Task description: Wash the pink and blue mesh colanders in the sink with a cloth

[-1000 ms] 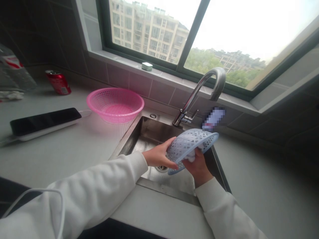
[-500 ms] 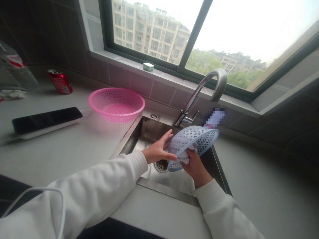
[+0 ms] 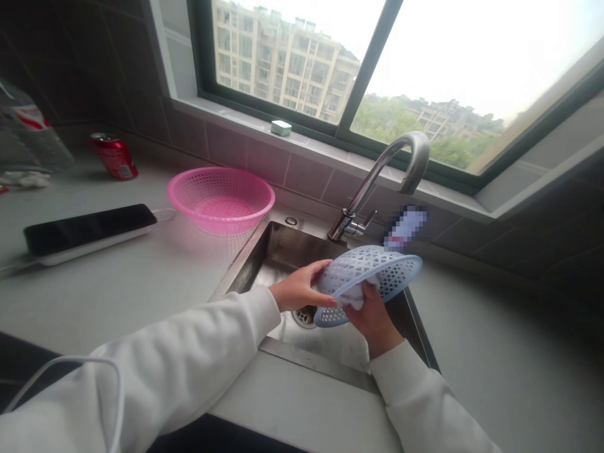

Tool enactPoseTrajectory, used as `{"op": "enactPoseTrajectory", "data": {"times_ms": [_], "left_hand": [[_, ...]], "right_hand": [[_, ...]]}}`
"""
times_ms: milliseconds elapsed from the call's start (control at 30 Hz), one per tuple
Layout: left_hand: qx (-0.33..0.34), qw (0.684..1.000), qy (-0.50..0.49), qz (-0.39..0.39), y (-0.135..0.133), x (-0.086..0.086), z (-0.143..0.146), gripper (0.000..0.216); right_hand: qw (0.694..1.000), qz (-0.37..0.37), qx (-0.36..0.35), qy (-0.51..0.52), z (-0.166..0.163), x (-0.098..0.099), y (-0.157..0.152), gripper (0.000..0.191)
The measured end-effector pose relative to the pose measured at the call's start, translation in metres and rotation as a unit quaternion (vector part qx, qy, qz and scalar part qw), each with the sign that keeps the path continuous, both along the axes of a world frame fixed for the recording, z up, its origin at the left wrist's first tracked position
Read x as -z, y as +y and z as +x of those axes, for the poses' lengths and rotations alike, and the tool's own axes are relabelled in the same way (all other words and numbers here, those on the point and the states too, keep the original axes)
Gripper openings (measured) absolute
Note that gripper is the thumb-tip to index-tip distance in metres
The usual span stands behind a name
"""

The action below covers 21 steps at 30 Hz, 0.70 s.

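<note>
A light blue plastic colander (image 3: 401,272) with small cut-out holes is held tilted over the steel sink (image 3: 287,242). My left hand (image 3: 304,286) grips its left side, thumb near the rim and the other fingers partly hidden behind the wall. In my right hand (image 3: 372,314) is a white cloth (image 3: 352,296), pressed against the inside of the colander. Most of my right fingers are hidden by the cloth and the colander. Below the colander, part of the drain (image 3: 304,316) shows.
A chrome faucet (image 3: 377,176) arches behind the sink. Left of it stand a pink plastic basket (image 3: 221,211), a red can (image 3: 114,156) and a clear bottle (image 3: 33,135). A dark-screened phone (image 3: 89,231) lies on the counter, and a small pale box (image 3: 281,128) sits on the windowsill.
The colander has tipped a little, its far side shifting right and down. My right hand and the cloth have moved slightly within it; my left fingers sit slightly lower.
</note>
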<state>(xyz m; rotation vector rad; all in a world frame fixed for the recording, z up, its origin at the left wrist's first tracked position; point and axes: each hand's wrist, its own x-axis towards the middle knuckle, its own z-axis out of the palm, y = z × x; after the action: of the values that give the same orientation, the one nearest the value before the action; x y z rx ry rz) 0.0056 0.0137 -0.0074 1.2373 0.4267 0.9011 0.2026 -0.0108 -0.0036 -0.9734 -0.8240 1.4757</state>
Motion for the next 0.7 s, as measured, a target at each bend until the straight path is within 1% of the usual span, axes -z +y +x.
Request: {"op": "enactPoseTrajectory", "data": {"times_ms": [100, 233, 300, 367, 467, 567, 633, 700], "left_hand": [[0.011, 1.000, -0.007, 0.005, -0.001, -0.001, 0.001, 0.108], [0.002, 1.000, -0.020, 0.003, 0.001, 0.001, 0.000, 0.104], [-0.019, 1.000, -0.010, -0.003, 0.002, 0.003, 0.000, 0.111], [-0.038, 0.999, -0.008, -0.009, 0.003, 0.005, 0.000, 0.121], [-0.037, 0.999, 0.005, -0.006, 0.003, 0.006, -0.001, 0.128], [-0.020, 0.999, 0.036, 0.016, 0.001, 0.003, -0.002, 0.123], [-0.021, 0.998, 0.045, 0.031, 0.000, 0.001, -0.004, 0.117], [-0.038, 0.997, 0.058, 0.046, 0.001, 0.000, -0.006, 0.112]], "right_hand": [[1.000, 0.013, 0.012, 0.002, 0.004, 0.001, 0.002, 0.042], [0.999, -0.005, -0.028, -0.030, -0.009, -0.002, -0.003, 0.042], [0.999, -0.012, -0.032, -0.026, -0.013, -0.004, -0.004, 0.044], [1.000, -0.011, -0.014, -0.005, -0.011, -0.005, -0.003, 0.046], [0.999, -0.014, 0.020, 0.044, -0.003, -0.005, 0.000, 0.051], [0.998, -0.034, 0.031, 0.053, -0.001, -0.004, 0.002, 0.053], [0.998, -0.049, 0.010, 0.025, -0.005, -0.002, 0.000, 0.048], [0.998, -0.051, -0.023, -0.011, -0.011, 0.000, -0.004, 0.044]]}}
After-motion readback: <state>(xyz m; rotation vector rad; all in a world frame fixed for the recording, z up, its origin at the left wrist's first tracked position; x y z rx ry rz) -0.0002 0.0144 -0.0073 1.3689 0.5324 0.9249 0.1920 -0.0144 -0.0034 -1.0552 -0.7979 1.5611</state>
